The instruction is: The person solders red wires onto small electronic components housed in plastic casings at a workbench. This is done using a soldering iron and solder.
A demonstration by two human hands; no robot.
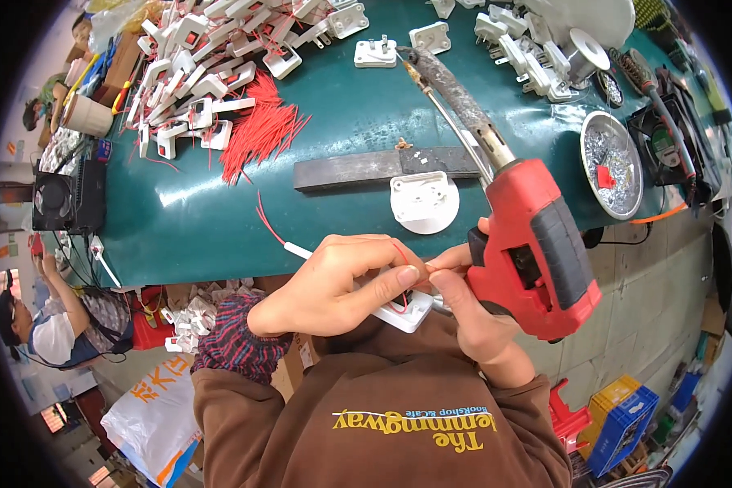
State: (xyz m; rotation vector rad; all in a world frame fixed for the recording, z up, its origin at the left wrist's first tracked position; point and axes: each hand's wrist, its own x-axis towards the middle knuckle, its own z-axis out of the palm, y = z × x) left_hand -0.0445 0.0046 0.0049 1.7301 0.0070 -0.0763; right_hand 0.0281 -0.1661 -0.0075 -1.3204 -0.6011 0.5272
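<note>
Gently does it with a light white case

From my remote seat I find the white case (408, 319) under the left hand (346, 281), just in front of the table's near edge. I judge it light, stiff and smooth, likely to slip if pinched carelessly; its side walls look the safest hold. The red wire (270, 224) at its far end seems soft and springy, and its joints are probably fragile.

The left fingers curl round the case, thumb and forefinger nearly meeting. The right hand (480, 325) brings thumb and forefinger close together beside them; what they pinch is too small to tell. Nor can I tell whether its hidden fingers grip the soldering gun (529, 203) overlapping it.

I'd mind the gun's long barrel, stretching across the black bar (342, 171) beside a round white cover (423, 207). Leftward, the green table (195, 244) gives me more room, below the red wire bundle (256, 130).
</note>
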